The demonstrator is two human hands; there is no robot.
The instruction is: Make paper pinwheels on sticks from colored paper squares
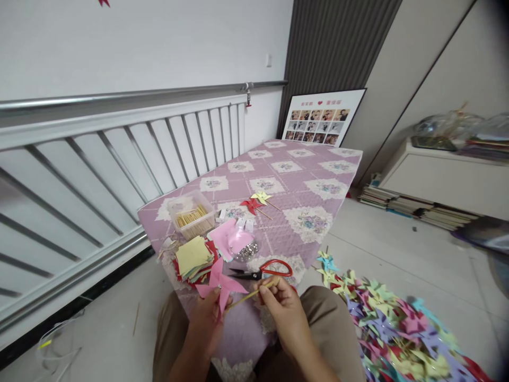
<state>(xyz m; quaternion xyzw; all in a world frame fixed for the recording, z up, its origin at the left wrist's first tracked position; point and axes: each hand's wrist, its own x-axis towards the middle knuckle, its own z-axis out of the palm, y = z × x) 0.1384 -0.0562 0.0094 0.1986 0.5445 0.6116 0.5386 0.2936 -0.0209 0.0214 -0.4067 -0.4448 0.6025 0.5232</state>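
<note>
A pink paper pinwheel point(227, 285) is pinched at its middle by my left hand point(207, 317), with its blades spread around the thumb. My right hand point(281, 303) grips one end of a thin wooden stick point(245, 297). The stick's other end runs to the pinwheel's underside near my left fingers; whether it is fastened there I cannot tell. Just beyond my hands lie red-handled scissors point(256, 275), their blades pointing left. A stack of coloured paper squares point(194, 255) sits left of the pinwheel. Behind it are pink paper sheets point(226, 237) and a clear container of small metal pins point(247, 251).
A plastic box point(194, 223) of short sticks stands at the table's left. A red pinwheel point(251, 206) and a yellow one point(261, 197) lie farther back on the quilted cloth point(286, 183). Many finished pinwheels point(397, 323) are heaped on the right floor. A radiator point(159, 151) borders the left.
</note>
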